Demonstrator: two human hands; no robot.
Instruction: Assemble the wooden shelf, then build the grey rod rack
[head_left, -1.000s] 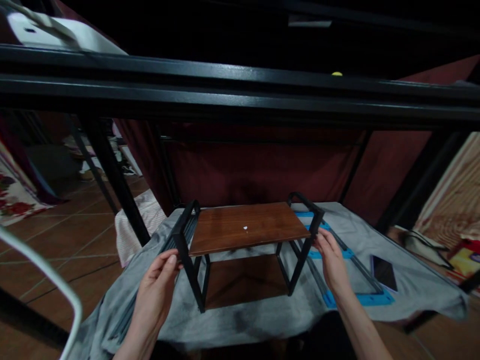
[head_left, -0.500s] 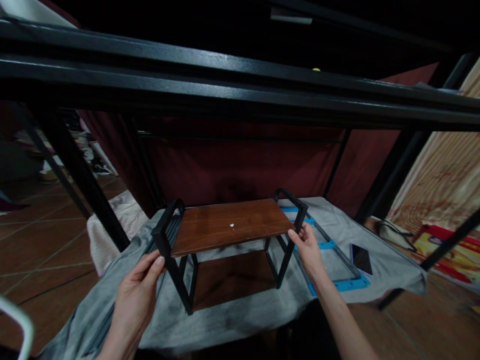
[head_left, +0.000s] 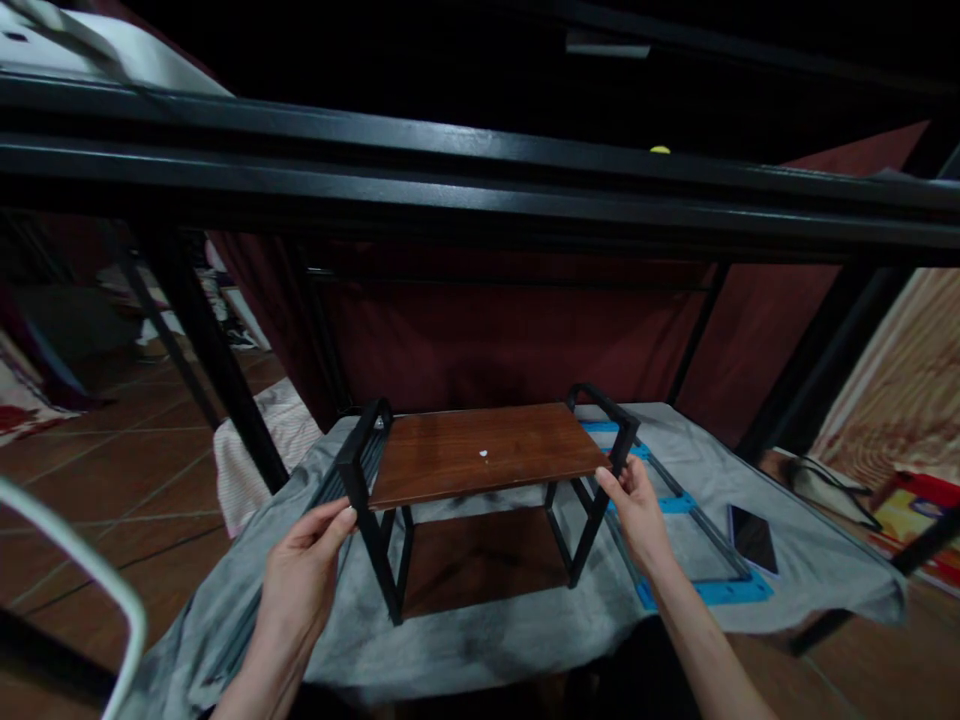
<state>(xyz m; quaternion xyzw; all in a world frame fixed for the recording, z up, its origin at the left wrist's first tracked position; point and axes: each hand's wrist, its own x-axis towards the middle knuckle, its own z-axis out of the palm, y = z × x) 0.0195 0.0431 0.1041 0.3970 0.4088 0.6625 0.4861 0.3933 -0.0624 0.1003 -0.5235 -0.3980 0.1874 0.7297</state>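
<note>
A small two-tier shelf [head_left: 495, 440] with brown wooden boards and a black metal frame stands upright on a grey cloth [head_left: 450, 650]. Its upper board bears a small white mark near the middle. At the left front post, my left hand [head_left: 307, 570] is closed, thumb and fingers pinching the frame just below the board's level. My right hand [head_left: 637, 515] grips the right front post, its thumb at the corner of the upper board and its other fingers partly hidden behind the frame. The lower board [head_left: 480, 560] lies in shadow.
Right of the shelf lie a blue-and-grey frame [head_left: 686, 545] and a phone [head_left: 752, 540]. Grey rods [head_left: 244, 630] lie at the left. A thick black metal bar [head_left: 480, 160] crosses above. A curved white tube [head_left: 112, 590] is at lower left, and a red-yellow box [head_left: 919, 515] far right.
The camera has turned slightly left, so the whole scene sits further right in the picture. Both hands keep their places on the shelf's posts, and the shelf stays upright on the cloth.
</note>
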